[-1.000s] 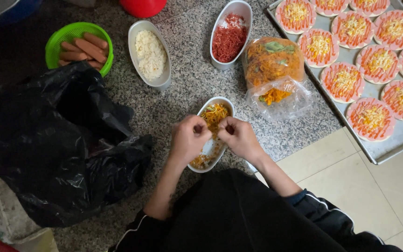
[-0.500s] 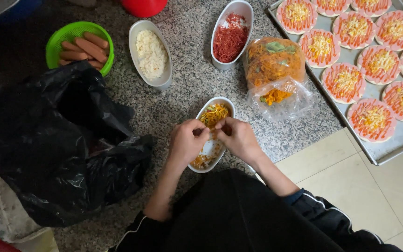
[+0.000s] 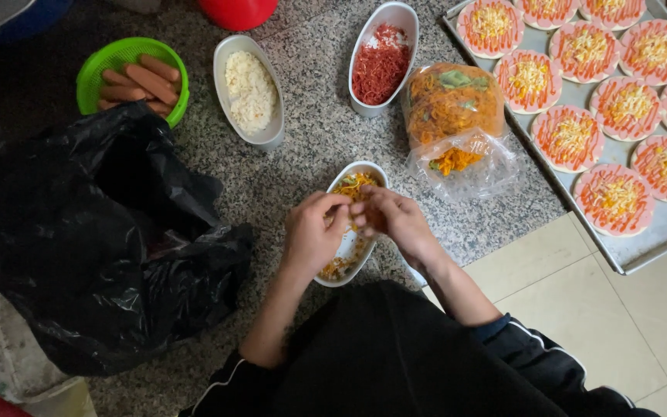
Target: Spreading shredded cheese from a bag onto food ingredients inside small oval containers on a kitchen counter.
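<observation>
Head view: hands (image 3: 353, 224) pinching orange shreds together, directly above oval dish (image 3: 347, 266).

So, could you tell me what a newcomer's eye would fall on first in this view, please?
Probably the metal tray at the upper right, filled with round red-sauced bases topped with yellow shreds. Next, the left hand and right hand meeting over a white oval dish of shredded vegetables at the centre. A big crumpled black plastic bag fills the left.
</observation>
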